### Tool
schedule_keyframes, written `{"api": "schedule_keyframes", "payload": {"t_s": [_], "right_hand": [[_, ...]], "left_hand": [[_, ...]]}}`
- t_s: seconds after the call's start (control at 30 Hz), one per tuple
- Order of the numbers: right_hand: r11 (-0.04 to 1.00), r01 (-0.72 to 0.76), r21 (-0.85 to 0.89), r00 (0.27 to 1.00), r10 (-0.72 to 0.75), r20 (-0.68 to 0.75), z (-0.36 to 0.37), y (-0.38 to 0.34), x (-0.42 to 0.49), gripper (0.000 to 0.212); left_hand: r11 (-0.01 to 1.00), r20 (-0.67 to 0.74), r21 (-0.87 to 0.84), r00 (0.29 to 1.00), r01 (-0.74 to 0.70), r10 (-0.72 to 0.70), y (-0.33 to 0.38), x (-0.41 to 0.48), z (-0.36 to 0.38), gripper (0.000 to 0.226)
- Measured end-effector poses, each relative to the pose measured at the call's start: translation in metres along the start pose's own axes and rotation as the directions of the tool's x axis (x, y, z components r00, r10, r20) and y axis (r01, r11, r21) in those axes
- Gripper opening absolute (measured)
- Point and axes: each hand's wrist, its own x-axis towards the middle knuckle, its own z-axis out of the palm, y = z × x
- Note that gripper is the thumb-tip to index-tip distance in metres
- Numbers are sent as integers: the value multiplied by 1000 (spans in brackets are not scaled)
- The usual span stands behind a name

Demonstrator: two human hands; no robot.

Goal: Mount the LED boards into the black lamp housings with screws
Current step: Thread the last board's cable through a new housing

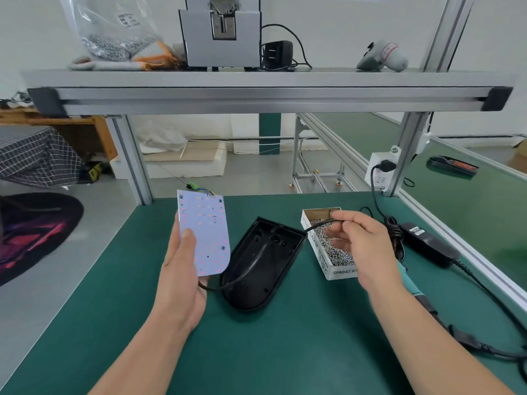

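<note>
A: Nearest, bottom of the frame?
B: Green table mat [256, 352], crossed by two bare forearms slanting up and inward from the lower corners.

A: Left of centre?
B: Left hand [182, 269], palm towards the camera, gripping the white rectangular LED board [209, 229] by its lower left edge. Thumb flat across the face, fingers curled behind. Board held upright above the mat, just left of the housing.

A: Centre?
B: Black plastic lamp housing [273, 269], lying open side up on the mat, between the two hands.

A: Right of centre?
B: Right hand [362, 246], raised over the open white cardboard box of silvery screws [339, 273]. Thumb and forefinger pinching a thin black cable [322, 222], other fingers loosely curled. Cable sagging across the housing to beneath the board.

A: Behind the wrist?
B: Teal-handled screwdriver [410, 283], partly hidden; black power adapter [427, 243] farther right.

A: Farthest?
B: Aluminium shelf [256, 89] across the upper frame, carrying a clear plastic bag of screws [114, 32] upper left and a grey metal machine [222, 44] top centre.
</note>
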Motion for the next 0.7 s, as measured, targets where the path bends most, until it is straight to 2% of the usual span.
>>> {"api": "schedule_keyframes", "payload": {"t_s": [0.07, 0.13, 0.2, 0.27, 0.3, 0.37, 0.43, 0.5, 0.57, 0.63, 0.7], "right_hand": [[999, 3, 43, 1000, -2, -16, -1, 0, 1, 37], [986, -4, 168, 1000, 9, -28, -1, -1, 1, 35], [963, -10, 268, 1000, 10, 4, 2, -2, -1, 33], [956, -42, 289, 997, 22, 72, 8, -1, -6, 28], [968, -63, 243, 993, 38, 108, 12, -2, -9, 25], [998, -54, 36, 982, 46, 185, 18, -1, -15, 26], [970, 71, -231, 965, -8, 263, 21, -1, -22, 40], [873, 218, -437, 936, -60, 346, 24, -2, -30, 50], [725, 327, -606, 916, -85, 393, 29, 0, -36, 63], [674, 366, -642, 907, -104, 409, 36, 1, -39, 62], [705, 379, -599, 898, -123, 423, 44, 2, -42, 57]], "left_hand": [[990, 20, -129, 998, 56, -53, 7, 4, -6, 37], [959, 18, -243, 989, 147, -147, 9, 4, -7, 42], [937, -3, -301, 983, 176, -185, 6, 0, 0, 47], [934, -54, -319, 981, 160, -186, 1, -5, 11, 48], [940, -76, -309, 982, 144, -175, -1, -8, 17, 48], [952, -91, -284, 986, 112, -143, -4, -14, 24, 48], [953, -65, -286, 990, 100, -123, -4, -18, 28, 49], [949, -25, -299, 994, 98, -110, 0, -18, 27, 50], [953, 10, -284, 994, 105, -107, 4, -16, 25, 52], [965, 42, -242, 994, 105, -98, 5, -13, 23, 53], [975, 43, -203, 996, 89, -82, 3, -10, 20, 49]]}}
